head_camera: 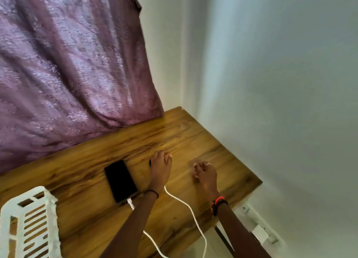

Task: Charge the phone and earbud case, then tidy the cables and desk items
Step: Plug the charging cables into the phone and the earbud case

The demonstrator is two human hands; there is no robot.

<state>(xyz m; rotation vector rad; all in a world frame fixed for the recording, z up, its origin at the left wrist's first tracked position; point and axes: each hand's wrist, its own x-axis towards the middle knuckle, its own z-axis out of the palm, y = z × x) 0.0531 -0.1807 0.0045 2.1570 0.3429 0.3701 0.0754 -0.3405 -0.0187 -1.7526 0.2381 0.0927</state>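
Note:
A black phone [120, 180] lies face up on the wooden desk [93, 180], with a white cable [131, 203] plugged into its near end. My left hand [160, 165] lies palm down over a small dark thing [150, 162], probably the earbud case, with its fingers curved around it. A second white cable [190, 211] runs from under that wrist and off the desk's near edge. My right hand [204, 171] is blurred just right of the left one, its fingers curled with nothing visible in them.
A white slatted plastic basket [29, 224] stands at the desk's near left. A purple curtain [67, 64] hangs behind the desk. Below the desk's right edge, a white charger [260, 234] sits on the white wall [280, 102].

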